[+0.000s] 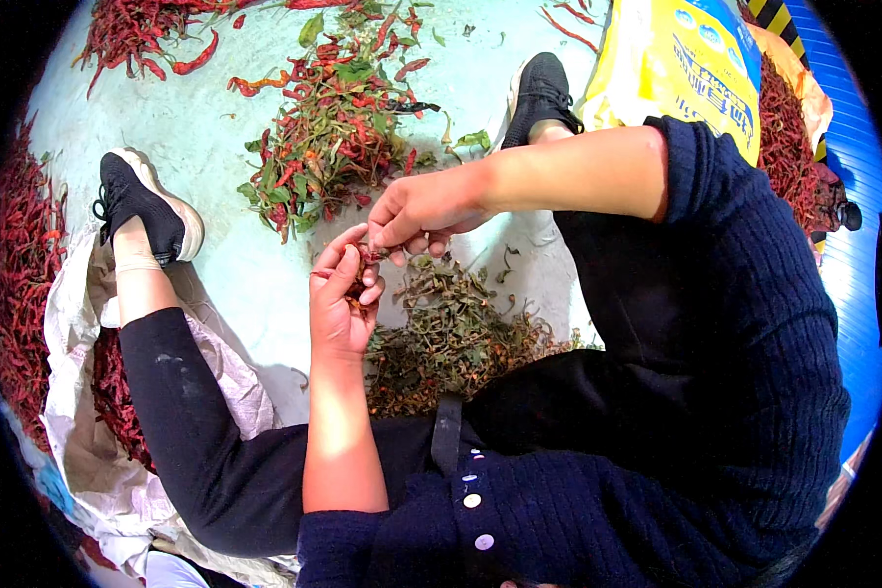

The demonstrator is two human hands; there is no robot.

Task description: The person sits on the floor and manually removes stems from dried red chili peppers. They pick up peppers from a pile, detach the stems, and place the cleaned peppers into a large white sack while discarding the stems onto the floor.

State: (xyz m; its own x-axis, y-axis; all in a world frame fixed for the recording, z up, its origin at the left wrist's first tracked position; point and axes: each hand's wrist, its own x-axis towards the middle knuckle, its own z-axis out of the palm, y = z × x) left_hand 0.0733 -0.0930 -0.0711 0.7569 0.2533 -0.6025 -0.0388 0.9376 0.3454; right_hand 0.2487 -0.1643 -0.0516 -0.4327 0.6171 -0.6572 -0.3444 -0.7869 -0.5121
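Note:
Several dried red chili peppers [358, 288] are cupped in my left hand [345, 294], its thumb and fingers closed around them. My right hand [430, 213] meets it at the fingertips, pinching at the end of a chili; the exact grip is partly hidden by the fingers. Beyond my hands lies a heap of red chilies mixed with green leaves and stems [331, 125]. Below them, between my legs, spreads a pile of dry stems and leaf scraps [456, 331].
An open white woven sack [73, 419] with red chilies inside lies by my left leg. More chilies are heaped at the far left [18, 294] and top left [128, 33]. At upper right stand a yellow printed bag [654, 66] and another chili-filled sack [783, 125].

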